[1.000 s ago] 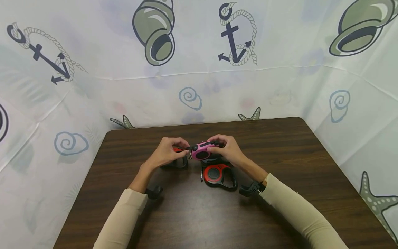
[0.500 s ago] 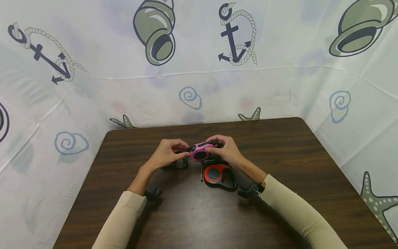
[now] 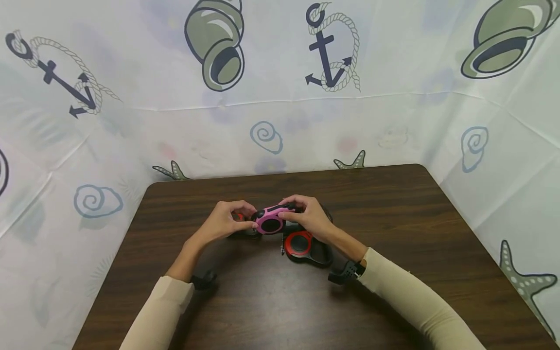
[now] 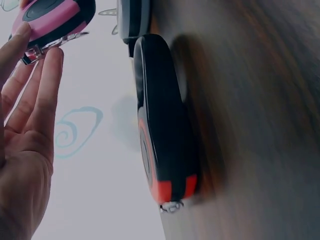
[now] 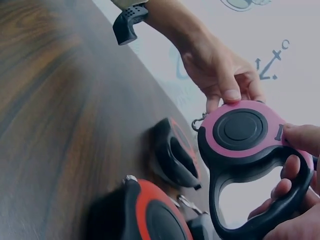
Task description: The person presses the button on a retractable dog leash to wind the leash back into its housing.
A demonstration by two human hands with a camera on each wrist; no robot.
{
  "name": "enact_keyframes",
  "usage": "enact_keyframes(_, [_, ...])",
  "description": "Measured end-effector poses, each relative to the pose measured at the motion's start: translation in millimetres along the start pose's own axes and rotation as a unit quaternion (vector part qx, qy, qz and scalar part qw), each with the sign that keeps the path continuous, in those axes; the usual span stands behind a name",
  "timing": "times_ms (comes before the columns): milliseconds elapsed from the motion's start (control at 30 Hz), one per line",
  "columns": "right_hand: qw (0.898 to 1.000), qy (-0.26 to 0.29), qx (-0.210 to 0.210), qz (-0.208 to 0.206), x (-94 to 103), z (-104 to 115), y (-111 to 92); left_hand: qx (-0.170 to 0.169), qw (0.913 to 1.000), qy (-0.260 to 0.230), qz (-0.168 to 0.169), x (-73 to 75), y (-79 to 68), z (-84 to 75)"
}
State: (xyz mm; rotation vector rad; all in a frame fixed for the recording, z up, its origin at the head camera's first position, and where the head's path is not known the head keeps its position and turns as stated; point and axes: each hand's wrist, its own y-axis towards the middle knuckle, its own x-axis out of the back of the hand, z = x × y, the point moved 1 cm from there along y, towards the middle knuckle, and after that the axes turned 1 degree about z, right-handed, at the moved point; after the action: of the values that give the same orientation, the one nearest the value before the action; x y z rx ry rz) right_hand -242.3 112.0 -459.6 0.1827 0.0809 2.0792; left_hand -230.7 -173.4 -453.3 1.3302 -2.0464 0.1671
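Observation:
A pink and black retractable dog leash [image 3: 270, 224] is held above the table between both hands. My left hand [image 3: 223, 221] pinches its front end by thumb and fingers, near the metal clip [image 4: 62, 40]. My right hand [image 3: 309, 216] grips the other end, with fingers through the black handle loop [image 5: 255, 225] and thumb on the pink casing. Below the right hand a red and black retractable leash [image 3: 299, 243] lies on the table. Another red and black leash [image 4: 167, 125] sits under the left hand, partly hidden by it in the head view.
A grey and black leash [image 4: 134, 20] stands behind the others, mostly covered by the hands in the head view. The dark wood table [image 3: 262, 311] backs onto a printed curtain [image 3: 393, 116]. A strapped wrist device [image 3: 345, 272] sits on the right wrist.
Both hands have shifted left and slightly nearer, carrying the pink leash with them. The left fingers now lie closer against its end. The red leash below the right hand stays in place.

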Motion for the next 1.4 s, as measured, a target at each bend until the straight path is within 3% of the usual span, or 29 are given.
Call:
enact_keyframes(400, [1.0, -0.013, -0.015, 0.021, -34.1, 1, 0, 0.052, 0.9982, 0.022, 0.02, 14.7, -33.6, 1.0])
enact_keyframes(800, [0.998, 0.012, -0.045, 0.036, -73.3, -9, -1, 0.093, 0.994, 0.001, 0.058, 26.8, -68.8, 21.0])
enact_keyframes(1167, [0.998, 0.014, -0.058, 0.037, -97.3, -19, 0, 0.095, 0.9911, -0.021, 0.091, 31.0, -87.1, 35.7])
enact_keyframes(1400, [0.997, -0.037, -0.064, 0.026, -102.3, -22, 0, 0.107, 0.988, -0.021, 0.11, 28.5, -90.5, 44.3])
